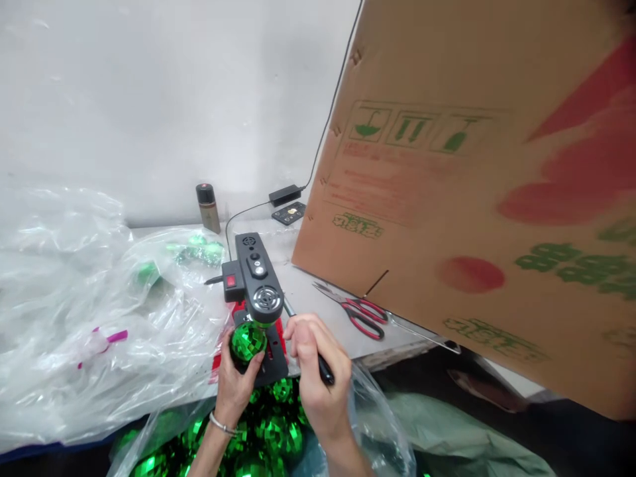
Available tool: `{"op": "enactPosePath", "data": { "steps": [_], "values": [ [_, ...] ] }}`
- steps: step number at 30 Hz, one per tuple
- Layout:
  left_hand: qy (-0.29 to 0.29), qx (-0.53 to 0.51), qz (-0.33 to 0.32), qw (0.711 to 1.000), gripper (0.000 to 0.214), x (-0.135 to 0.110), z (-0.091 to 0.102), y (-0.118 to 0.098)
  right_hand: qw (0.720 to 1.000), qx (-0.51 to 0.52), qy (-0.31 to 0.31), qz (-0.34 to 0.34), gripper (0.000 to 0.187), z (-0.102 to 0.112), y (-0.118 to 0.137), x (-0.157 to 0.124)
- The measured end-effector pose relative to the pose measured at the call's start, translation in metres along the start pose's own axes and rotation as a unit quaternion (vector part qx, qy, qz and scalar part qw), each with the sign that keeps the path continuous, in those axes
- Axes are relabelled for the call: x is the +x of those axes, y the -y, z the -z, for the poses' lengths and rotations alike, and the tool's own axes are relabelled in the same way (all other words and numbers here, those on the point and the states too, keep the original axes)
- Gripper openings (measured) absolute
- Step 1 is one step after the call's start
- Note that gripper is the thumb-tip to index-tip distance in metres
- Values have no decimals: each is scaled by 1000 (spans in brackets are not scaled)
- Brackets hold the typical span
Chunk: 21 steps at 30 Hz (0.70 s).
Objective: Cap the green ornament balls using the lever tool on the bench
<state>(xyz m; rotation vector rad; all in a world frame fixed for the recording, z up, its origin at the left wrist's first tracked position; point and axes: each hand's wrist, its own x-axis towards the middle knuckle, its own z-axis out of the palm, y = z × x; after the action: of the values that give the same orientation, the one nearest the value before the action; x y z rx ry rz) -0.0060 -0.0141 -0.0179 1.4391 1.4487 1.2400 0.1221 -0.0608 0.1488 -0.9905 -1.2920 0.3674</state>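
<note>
My left hand, with a bracelet at the wrist, has its fingers closed around a shiny green mirrored ball. That ball sits under the head of a small black bench machine, which has a red switch on its side. Wrapped round the machine's black-tipped lever handle is my right hand. Whether the ball's top touches the machine head is hard to make out. Below the table edge, several more green mirrored balls lie in a clear plastic bag.
Red-handled scissors lie right of the machine. A large cardboard box stands at the right. Clear plastic sheeting covers the left side. A dark-capped bottle and a black power adapter are at the back.
</note>
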Motion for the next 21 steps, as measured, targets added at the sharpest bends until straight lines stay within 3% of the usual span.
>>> {"op": "enactPosePath", "data": {
  "steps": [7,12,15,21],
  "values": [
    [-44,-22,-75,996,84,-7,-4,9,999,-22,-15,-23,32,-4,10,10],
    [-97,10,-193,976,79,-10,-6,32,999,-24,-20,-22,32,-5,11,11],
    [-70,39,-165,983,75,-8,-2,31,999,-21,-20,-24,32,-5,11,10],
    [11,76,-67,995,84,-4,4,5,999,-17,-23,-29,32,-5,12,11]
  ]
}}
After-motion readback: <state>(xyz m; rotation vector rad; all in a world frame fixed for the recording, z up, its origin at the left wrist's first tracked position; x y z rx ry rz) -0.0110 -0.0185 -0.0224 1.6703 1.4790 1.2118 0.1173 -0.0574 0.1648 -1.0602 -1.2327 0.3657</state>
